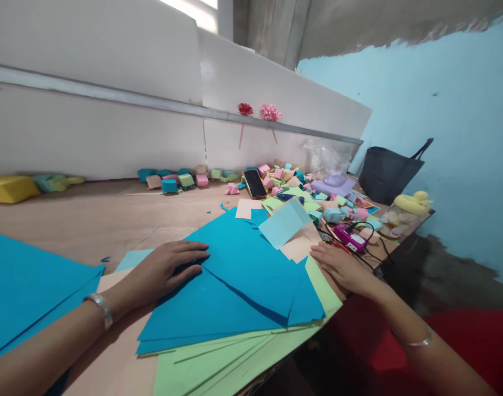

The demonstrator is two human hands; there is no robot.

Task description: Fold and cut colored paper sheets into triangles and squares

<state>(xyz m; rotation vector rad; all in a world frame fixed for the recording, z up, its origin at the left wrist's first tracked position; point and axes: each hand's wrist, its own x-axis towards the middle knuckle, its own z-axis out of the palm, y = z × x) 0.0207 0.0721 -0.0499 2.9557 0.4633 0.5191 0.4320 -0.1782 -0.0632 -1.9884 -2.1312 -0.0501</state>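
Observation:
Sheets of blue paper (pixel 243 264) lie stacked in front of me over light green paper (pixel 218 363). My left hand (pixel 175 267) rests palm down on the left side of the blue stack, its fingers stretched out. Over on the right, my right hand (pixel 340 267) lies with fingers extended by the table's edge, its tips at a small peach sheet (pixel 298 245). Whether it grips that sheet cannot be seen. A pale aqua sheet (pixel 286 223) overlaps the peach one.
More blue paper (pixel 24 286) lies at the left. Along the wall are small folded paper boxes (pixel 170 186) and a yellow block (pixel 12 188). A phone (pixel 254 183), a magenta device with cables (pixel 350 237), a yellow-lidded jar (pixel 405 214) and a dark bag (pixel 389 173) stand farther right.

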